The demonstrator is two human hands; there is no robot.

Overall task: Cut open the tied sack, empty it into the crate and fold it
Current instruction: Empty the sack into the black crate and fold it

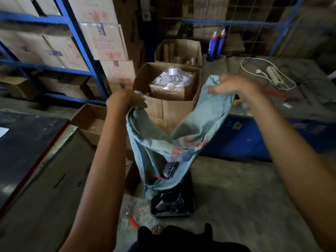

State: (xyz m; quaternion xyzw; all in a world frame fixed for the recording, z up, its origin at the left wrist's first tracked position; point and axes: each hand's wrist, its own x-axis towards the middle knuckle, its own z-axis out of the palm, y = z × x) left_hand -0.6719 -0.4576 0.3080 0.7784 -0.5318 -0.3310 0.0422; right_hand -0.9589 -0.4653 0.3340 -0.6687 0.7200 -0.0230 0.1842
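A pale blue sack point(174, 140) with faded red and blue print hangs limp in front of me, held up by two corners. My left hand point(123, 100) is shut on its left corner and my right hand point(234, 85) on its right corner. The sack's lower end dangles over a black crate point(189, 202) on the floor, which holds several dark packets. A packet with blue lettering point(170, 169) shows at the sack's lower opening. A red-handled cutter point(132, 221) lies on the floor left of the crate.
Open cardboard boxes point(167, 106) stand just behind the sack, one with wrapped goods. Blue shelving point(87, 57) with cartons fills the left. A blue-fronted bench point(254, 139) on the right carries a power strip point(274, 76) and cable. A dark tabletop point(23, 142) sits at left.
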